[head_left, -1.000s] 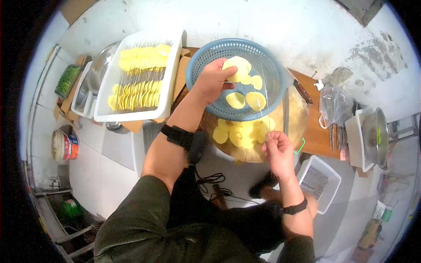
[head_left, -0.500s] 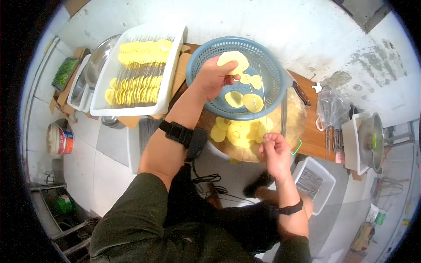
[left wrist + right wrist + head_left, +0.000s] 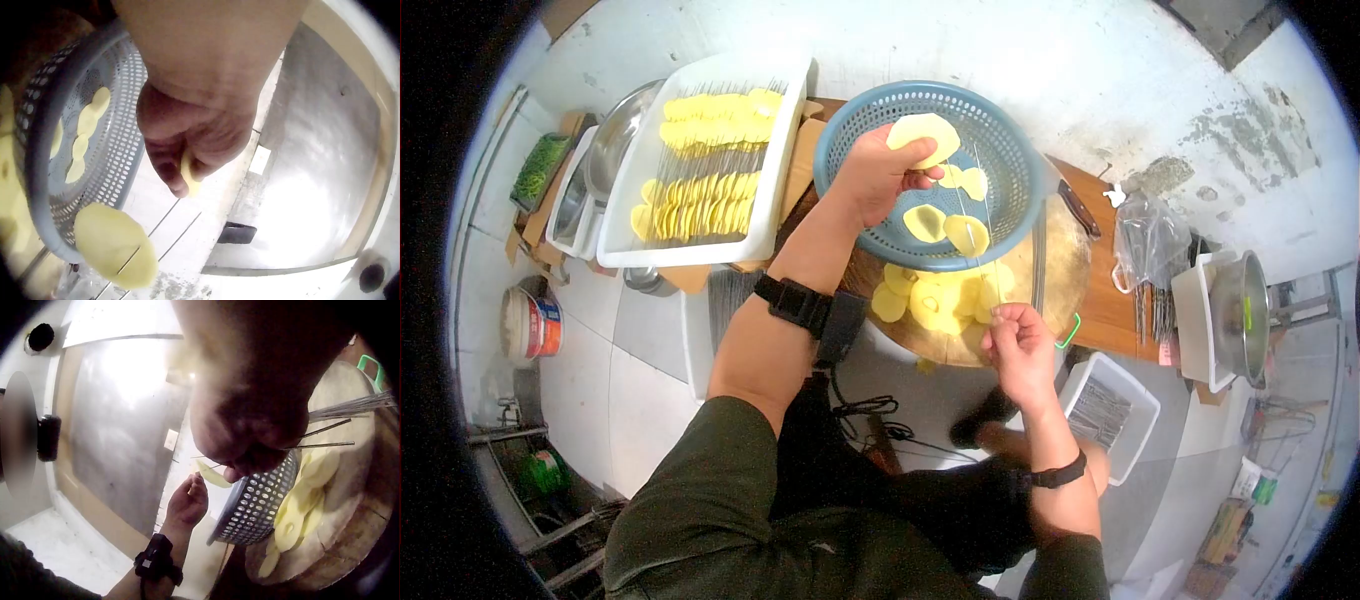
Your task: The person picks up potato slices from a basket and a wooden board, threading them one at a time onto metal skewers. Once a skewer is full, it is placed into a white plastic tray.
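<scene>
Vs. a second ago: small change only; the left hand (image 3: 870, 178) and its held slice (image 3: 928, 130) sit a touch farther toward the far rim of the basket (image 3: 1010, 150); the right hand (image 3: 1022, 352) is about where it was relative to the basket; whole head view drifted slightly, so ignore that part.

Left fingers: pinching the pale yellow slice, thumb flat on top; right fingers: pinching the thin metal rods (image 3: 328, 445) near their lower ends, two rods side by side, tips angled up toward the left hand; one threaded slice (image 3: 109, 244) sits partway along them, over the basket.

Left wrist view: one rod tip ends right by the left fingers; can't tell if it touches the held slice.

My read: no slice gained over that second, so the work stands where it did, with one slice on and one in hand.

Around it: loose slices (image 3: 924, 223) in the basket; more in a pile (image 3: 940, 303) on the round chopping block (image 3: 1065, 275), near side; a white tray (image 3: 685, 255) left of the basket holds rows of loaded rods (image 3: 700, 205).
</scene>
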Tool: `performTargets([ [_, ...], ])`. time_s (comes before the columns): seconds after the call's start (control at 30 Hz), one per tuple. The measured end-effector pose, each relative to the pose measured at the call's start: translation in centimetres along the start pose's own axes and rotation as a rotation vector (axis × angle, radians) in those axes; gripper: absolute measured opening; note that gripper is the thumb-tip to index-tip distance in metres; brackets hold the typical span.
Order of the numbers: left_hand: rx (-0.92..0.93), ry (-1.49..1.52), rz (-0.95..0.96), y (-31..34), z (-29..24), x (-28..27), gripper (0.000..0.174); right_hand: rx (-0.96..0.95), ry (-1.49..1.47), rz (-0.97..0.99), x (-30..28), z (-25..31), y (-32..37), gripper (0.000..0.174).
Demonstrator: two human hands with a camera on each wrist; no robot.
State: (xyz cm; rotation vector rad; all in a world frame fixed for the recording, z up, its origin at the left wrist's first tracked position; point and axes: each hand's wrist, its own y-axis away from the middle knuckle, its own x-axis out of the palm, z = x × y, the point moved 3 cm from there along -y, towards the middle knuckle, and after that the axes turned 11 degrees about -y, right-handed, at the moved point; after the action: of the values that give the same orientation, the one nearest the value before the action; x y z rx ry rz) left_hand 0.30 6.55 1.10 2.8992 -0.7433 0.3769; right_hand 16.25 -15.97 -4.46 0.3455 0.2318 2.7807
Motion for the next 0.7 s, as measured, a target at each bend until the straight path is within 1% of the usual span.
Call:
performTargets([
  [0.2, 0.016, 0.0, 0.023, -0.22, 0.07, -0.12, 0.022, -0.003, 0.03, 0.026, 0.07, 0.06, 0.01, 0.006],
  [0.5, 0.009, 0.005, 0.003, 0.0, 0.03, 0.1, 0.021, -0.001, 0.05, 0.041, 0.11, 0.04, 0.13, 0.007],
  [0.7, 0.037, -0.017, -0.044, 0.11, 0.05, 0.64, 0.02, -0.017, 0.05, 0.035, 0.29, 0.02, 0.21, 0.007],
])
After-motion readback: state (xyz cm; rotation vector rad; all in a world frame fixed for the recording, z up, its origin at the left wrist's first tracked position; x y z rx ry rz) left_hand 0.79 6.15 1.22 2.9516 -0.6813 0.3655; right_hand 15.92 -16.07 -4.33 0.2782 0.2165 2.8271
